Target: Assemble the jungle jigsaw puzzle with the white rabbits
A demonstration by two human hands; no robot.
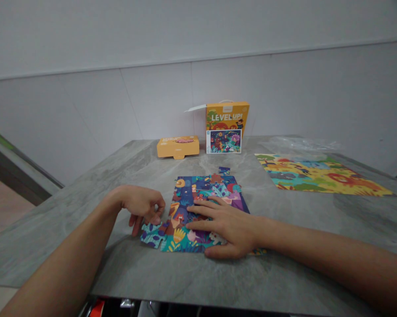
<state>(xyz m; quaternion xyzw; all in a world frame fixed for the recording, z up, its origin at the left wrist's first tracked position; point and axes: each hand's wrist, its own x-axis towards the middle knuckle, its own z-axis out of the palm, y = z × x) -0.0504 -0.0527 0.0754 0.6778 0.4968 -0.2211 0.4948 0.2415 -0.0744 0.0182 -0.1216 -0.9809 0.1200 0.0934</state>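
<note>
A dark, colourful jigsaw puzzle (180,237), largely joined together, lies on the table in front of me. My right hand (226,226) rests flat on it with fingers spread, covering part of its lower right. At the puzzle's lower left corner is a teal puzzle piece (152,235) with dark spots. My left hand (144,204) is bent down over this piece, its fingers curled and the fingertips at its upper edge. Just beyond the puzzle's top edge lies a loose dark blue puzzle piece (224,170).
A grey marbled table (126,268) carries everything. Toward the back stand a low orange box (178,148), an upright "LEVEL UP!" box (227,115) and a picture card (224,141) leaning before it. On the right lie a yellow animal puzzle (317,174) and clear plastic wrap (300,144).
</note>
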